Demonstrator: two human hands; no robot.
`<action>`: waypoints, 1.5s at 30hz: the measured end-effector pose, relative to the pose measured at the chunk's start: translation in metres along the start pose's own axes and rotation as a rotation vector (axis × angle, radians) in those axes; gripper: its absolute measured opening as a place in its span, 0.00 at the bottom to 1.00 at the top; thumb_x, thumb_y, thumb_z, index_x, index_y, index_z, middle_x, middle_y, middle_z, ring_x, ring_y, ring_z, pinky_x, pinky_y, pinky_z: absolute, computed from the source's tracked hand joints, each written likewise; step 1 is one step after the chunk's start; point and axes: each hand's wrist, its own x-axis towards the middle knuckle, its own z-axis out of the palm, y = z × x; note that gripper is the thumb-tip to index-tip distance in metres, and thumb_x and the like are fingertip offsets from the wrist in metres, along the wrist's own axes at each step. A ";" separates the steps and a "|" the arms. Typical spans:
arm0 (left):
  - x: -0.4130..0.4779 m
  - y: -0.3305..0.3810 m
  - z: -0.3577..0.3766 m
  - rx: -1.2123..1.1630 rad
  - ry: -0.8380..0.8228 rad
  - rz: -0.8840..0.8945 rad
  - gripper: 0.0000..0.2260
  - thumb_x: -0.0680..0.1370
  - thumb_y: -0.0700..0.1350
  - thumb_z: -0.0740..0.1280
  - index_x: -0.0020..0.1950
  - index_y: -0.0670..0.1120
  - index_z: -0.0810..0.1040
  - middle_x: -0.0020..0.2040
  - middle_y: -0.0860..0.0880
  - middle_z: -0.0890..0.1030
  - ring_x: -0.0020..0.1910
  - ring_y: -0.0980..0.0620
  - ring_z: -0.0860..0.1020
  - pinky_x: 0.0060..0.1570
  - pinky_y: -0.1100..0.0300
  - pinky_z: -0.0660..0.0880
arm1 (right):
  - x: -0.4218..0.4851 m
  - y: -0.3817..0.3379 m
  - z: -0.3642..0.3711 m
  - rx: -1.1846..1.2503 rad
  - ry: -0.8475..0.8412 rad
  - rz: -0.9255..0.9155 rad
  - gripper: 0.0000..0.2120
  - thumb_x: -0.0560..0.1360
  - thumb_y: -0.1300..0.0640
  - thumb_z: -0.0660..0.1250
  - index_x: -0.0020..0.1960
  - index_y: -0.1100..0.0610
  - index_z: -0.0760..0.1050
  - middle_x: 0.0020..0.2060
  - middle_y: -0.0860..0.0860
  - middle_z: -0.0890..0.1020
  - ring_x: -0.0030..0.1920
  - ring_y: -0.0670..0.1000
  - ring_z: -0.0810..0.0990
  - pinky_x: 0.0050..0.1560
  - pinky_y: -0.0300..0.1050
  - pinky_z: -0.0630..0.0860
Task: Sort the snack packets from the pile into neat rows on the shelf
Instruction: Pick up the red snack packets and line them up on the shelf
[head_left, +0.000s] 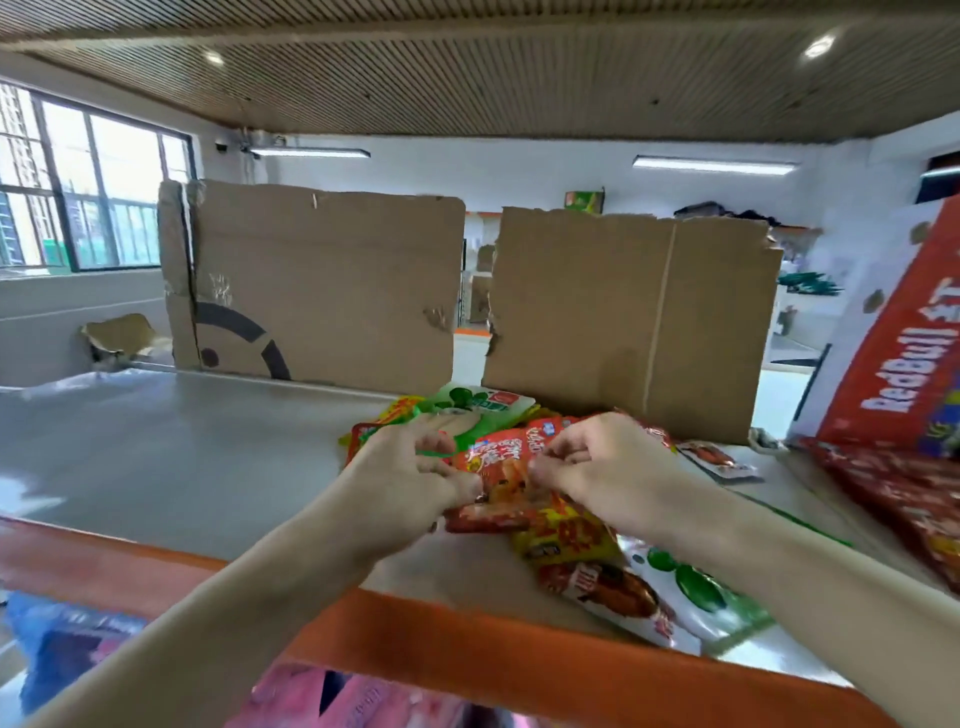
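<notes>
Nearest, orange shelf edge (467, 639), with a white green-dotted packet (691, 597) and a red-brown packet (602, 587) lying just behind it. A yellow packet (566, 538) sits under the right wrist. Mid-shelf, left hand (410, 473) and right hand (608, 462) both have fingers curled, pinching one orange-red packet (501, 462) on top of the pile. A green-white packet (483, 402) lies behind. Two cardboard sheets (322, 280) stand at the back, with a Red Bull box (904, 353) far right.

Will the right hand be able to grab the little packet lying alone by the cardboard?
Probably yes: the little packet lies just right of the right hand, nothing between, though that hand pinches an orange packet.
</notes>
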 end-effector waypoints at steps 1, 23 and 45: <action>0.000 0.000 0.001 -0.056 0.000 0.014 0.13 0.75 0.37 0.73 0.57 0.43 0.76 0.35 0.48 0.82 0.31 0.54 0.76 0.30 0.63 0.71 | -0.002 0.000 -0.002 0.071 0.028 0.008 0.17 0.78 0.48 0.67 0.46 0.63 0.81 0.29 0.59 0.76 0.30 0.53 0.71 0.35 0.46 0.68; -0.023 0.073 0.097 0.006 -0.063 0.485 0.09 0.81 0.44 0.66 0.41 0.49 0.80 0.26 0.51 0.77 0.23 0.56 0.73 0.26 0.68 0.67 | -0.086 0.067 -0.083 0.332 0.172 -0.111 0.08 0.79 0.58 0.66 0.42 0.57 0.80 0.28 0.49 0.79 0.26 0.44 0.71 0.29 0.36 0.67; -0.066 0.159 0.321 0.116 -0.028 0.547 0.12 0.79 0.42 0.68 0.35 0.46 0.76 0.24 0.57 0.76 0.22 0.60 0.71 0.27 0.70 0.67 | -0.196 0.247 -0.202 0.092 0.257 -0.262 0.14 0.76 0.57 0.67 0.35 0.64 0.74 0.29 0.57 0.76 0.31 0.56 0.70 0.33 0.52 0.68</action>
